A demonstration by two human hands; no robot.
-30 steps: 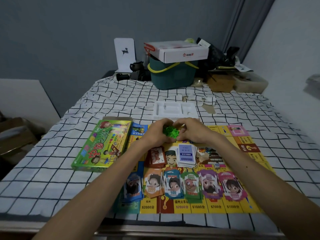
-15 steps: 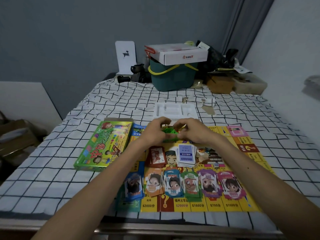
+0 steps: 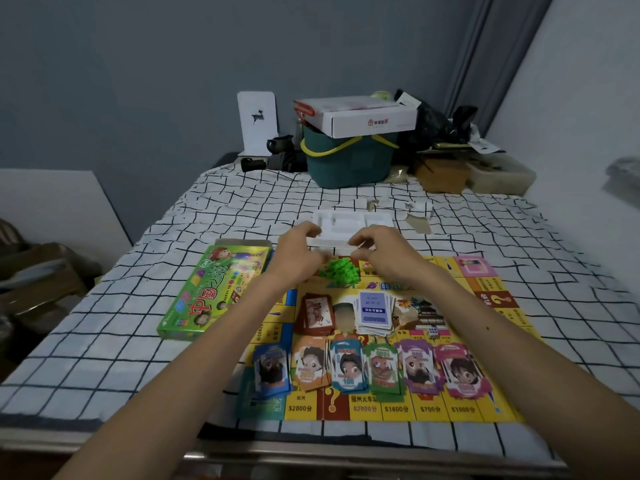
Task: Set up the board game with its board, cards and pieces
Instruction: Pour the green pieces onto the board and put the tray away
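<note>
Checked bedsheet [image 3: 104,341] carries the game board [image 3: 429,408]: banknote stacks [image 3: 348,370] lie nearest, card decks [image 3: 375,311] mid-board, green houses [image 3: 341,270] heaped at its far edge. Above them, the left hand [image 3: 298,254] hovers loosely curled and seemingly empty; the right hand [image 3: 388,252] pinches something that cannot be made out. Pawns appear not yet placed.

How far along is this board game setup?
Looks done: the board lies flat, six money stacks line its near edge, a red deck and a blue deck sit mid-board. In hand: left hand and right hand hover, fingers curled, over a heap of green pieces on the far edge. Left, likely: sorting that heap.
</note>
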